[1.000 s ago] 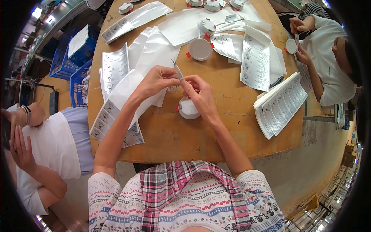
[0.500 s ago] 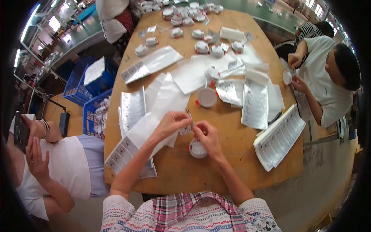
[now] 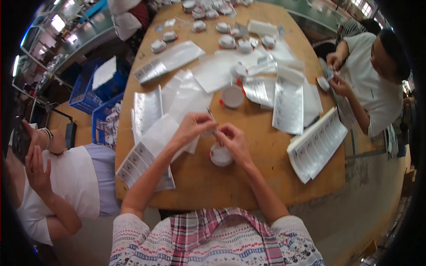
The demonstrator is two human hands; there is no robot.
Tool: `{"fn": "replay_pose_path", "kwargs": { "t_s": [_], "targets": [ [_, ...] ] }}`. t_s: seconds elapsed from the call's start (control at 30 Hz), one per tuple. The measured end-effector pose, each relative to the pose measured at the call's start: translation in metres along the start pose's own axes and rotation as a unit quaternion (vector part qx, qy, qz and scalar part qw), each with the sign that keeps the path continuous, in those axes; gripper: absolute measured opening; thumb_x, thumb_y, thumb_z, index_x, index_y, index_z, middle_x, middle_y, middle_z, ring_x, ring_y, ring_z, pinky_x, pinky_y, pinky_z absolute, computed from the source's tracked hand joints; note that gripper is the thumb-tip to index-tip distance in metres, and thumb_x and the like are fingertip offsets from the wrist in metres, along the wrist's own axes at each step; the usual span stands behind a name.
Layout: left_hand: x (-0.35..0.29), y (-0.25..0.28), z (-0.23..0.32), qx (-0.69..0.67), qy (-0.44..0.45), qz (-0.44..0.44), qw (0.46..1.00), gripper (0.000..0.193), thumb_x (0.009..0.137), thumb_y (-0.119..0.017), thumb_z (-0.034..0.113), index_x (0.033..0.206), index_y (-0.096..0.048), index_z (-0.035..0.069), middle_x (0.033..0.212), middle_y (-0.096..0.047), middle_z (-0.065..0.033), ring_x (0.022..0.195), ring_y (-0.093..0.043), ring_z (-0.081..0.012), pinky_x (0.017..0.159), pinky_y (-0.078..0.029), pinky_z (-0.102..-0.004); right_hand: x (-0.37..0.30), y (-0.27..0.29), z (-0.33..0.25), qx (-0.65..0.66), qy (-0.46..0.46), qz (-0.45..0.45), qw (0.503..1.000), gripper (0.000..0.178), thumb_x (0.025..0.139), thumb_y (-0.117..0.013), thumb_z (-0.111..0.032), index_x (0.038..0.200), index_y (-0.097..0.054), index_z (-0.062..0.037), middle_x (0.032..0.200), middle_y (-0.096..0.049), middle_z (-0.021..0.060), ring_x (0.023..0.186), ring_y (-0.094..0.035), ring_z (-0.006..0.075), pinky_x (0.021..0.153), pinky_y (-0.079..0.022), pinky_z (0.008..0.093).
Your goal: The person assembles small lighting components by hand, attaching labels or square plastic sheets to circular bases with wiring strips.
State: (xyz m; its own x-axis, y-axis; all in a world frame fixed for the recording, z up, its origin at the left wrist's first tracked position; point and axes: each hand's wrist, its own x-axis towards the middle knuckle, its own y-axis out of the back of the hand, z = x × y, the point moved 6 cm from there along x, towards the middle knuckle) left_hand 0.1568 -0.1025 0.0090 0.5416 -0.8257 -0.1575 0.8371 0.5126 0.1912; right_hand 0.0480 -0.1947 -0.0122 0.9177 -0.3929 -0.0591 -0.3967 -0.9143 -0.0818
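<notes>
Over the near middle of the table, my left hand (image 3: 193, 127) is closed in a pinch on a small silver label (image 3: 207, 132), mostly covered by the fingers. Close beside it, my right hand (image 3: 235, 142) is also closed, its thumb and forefinger meeting at the label's edge. Just below the right fingers lies a round white disc-shaped piece (image 3: 221, 156) with a red tab, partly hidden by that hand. Farther off sits another round white piece (image 3: 232, 96), also with a red tab.
Silver label sheets (image 3: 288, 106) and white backing papers (image 3: 217, 75) spread over the wooden table (image 3: 230, 190). A label stack (image 3: 317, 146) lies right. Several white round pieces (image 3: 208, 11) are heaped at the far end. Co-workers are at both sides; blue crates (image 3: 104, 128) stand left.
The whole view has shifted slightly, so the table sits higher in the picture. Both hands stay together at the label, which now shows less between the fingers.
</notes>
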Motion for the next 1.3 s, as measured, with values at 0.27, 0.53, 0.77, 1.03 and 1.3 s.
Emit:
{"fn": "replay_pose_path", "kwargs": {
  "t_s": [0.27, 0.53, 0.77, 1.03, 1.3],
  "targets": [
    [0.0, -0.005, 0.004, -0.025, -0.013, -0.024, 0.999, 0.018, 0.087, -0.061, 0.019, 0.086, -0.066, 0.001, 0.078, -0.062, 0.0007, 0.074, -0.054, -0.0045, 0.068, -0.043, -0.0211, -0.001, 0.004, 0.007, 0.044, -0.021, -0.001, 0.999, 0.016, 0.086, -0.062, -0.016, 0.084, -0.06, 0.0002, 0.07, -0.059, 0.0011, 0.061, -0.052, 0.0055, 0.056, -0.042, 0.0205],
    [-0.014, -0.003, -0.008, -0.041, 0.002, -0.034, 0.999, 0.021, 0.084, -0.064, 0.017, 0.096, -0.064, 0.0, 0.083, -0.064, -0.0008, 0.079, -0.057, -0.0075, 0.075, -0.047, -0.0231, -0.001, 0.005, 0.007, 0.095, -0.024, -0.01, 0.995, 0.018, 0.089, -0.058, -0.019, 0.088, -0.058, -0.0006, 0.068, -0.056, 0.0003, 0.06, -0.048, 0.0048, 0.055, -0.039, 0.0195],
    [-0.017, -0.007, -0.015, -0.104, 0.03, 0.013, 0.994, 0.015, 0.084, -0.063, 0.016, 0.09, -0.065, 0.002, 0.079, -0.062, 0.0012, 0.074, -0.054, -0.004, 0.068, -0.043, -0.0198, 0.012, 0.005, -0.009, 0.071, 0.024, 0.004, 0.997, 0.023, 0.086, -0.061, -0.023, 0.096, -0.058, -0.0021, 0.08, -0.058, 0.0024, 0.067, -0.053, 0.0072, 0.053, -0.043, 0.022],
    [-0.033, -0.033, -0.034, -0.263, 0.097, 0.134, 0.95, 0.017, 0.087, -0.061, 0.018, 0.093, -0.062, 0.003, 0.086, -0.062, 0.0004, 0.075, -0.056, -0.0068, 0.07, -0.045, -0.0217, 0.023, 0.007, -0.013, -0.038, 0.026, 0.005, 0.999, 0.021, 0.086, -0.06, -0.023, 0.098, -0.06, -0.0047, 0.084, -0.06, 0.0036, 0.071, -0.055, 0.0082, 0.043, -0.041, 0.021],
    [-0.038, -0.041, -0.052, -0.397, 0.069, 0.233, 0.885, 0.019, 0.091, -0.056, 0.022, 0.092, -0.06, 0.003, 0.084, -0.062, -0.0019, 0.075, -0.059, -0.0095, 0.066, -0.047, -0.0227, 0.014, -0.003, -0.014, 0.018, 0.011, 0.037, 0.999, 0.021, 0.087, -0.059, -0.022, 0.1, -0.058, -0.0048, 0.08, -0.06, 0.0028, 0.069, -0.055, 0.0086, 0.044, -0.042, 0.0225]
  ]
}}
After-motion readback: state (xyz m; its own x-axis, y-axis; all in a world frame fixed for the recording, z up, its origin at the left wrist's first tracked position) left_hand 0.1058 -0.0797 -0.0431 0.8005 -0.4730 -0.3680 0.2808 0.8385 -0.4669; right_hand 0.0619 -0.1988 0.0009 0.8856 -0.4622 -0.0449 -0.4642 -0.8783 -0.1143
